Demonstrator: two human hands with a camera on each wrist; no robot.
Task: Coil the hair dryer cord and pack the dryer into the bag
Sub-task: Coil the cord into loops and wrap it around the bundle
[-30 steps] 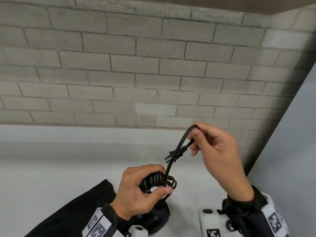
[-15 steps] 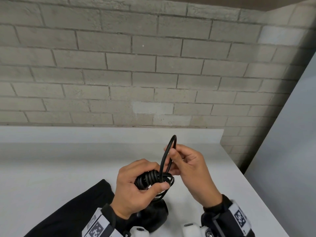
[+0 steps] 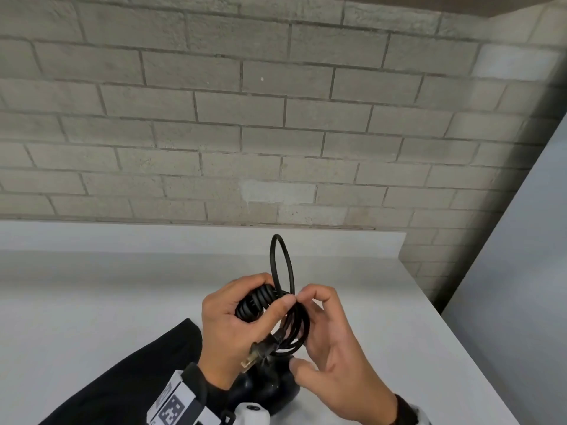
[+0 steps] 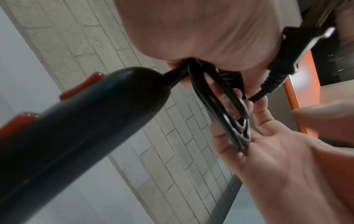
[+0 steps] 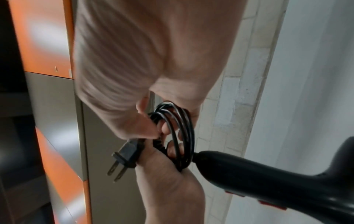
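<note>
Cord nearly coiled, tail end not secured; no bag in view.

Main risk: the hair dryer hangs below the hands by its cord, just above the white table, so if the grip slackens its weight likely drags the turns out and the dryer drops. Next risk: the coil probably springs open, since one loose loop stands up above the hands, not snugged down. Smaller one: the plug sticks out free below the coil and could snag on the bag mouth later. Left hand is closed around the bundled turns, thumb pressed over them. Right hand is curled, fingertips pinching the cord strand beside the left thumb, palm cupped against the lower loops.
</note>
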